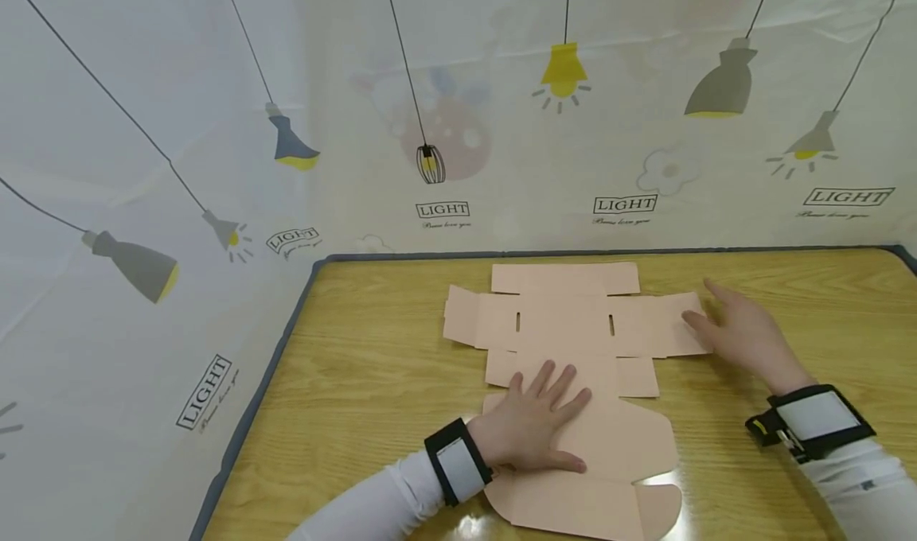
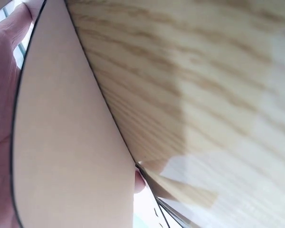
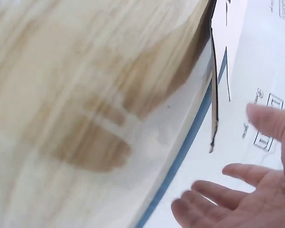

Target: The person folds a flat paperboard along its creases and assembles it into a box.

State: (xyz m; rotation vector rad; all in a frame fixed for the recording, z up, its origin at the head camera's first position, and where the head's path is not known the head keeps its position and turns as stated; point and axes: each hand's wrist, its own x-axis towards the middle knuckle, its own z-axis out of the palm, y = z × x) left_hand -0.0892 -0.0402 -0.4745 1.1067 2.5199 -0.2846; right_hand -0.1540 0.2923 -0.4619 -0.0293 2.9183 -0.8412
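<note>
Wood-grain table [image 1: 358, 382], lamp-print walls [image 1: 501, 87], cardboard [image 1: 566, 326]

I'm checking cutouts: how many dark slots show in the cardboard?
2 in the head view: a left slot and a right slot, flanking the upper middle of the cardboard. The left hand may hide others.

The left hand [image 1: 532, 427] hides part of the cardboard sheet [image 1: 564, 326], whose near end is cut off by the head view's bottom edge. Right of the sheet, a sleeve [image 1: 856, 485] runs out of frame; beyond the sheet, cursive script [image 1: 622, 221] is too small to read.
</note>
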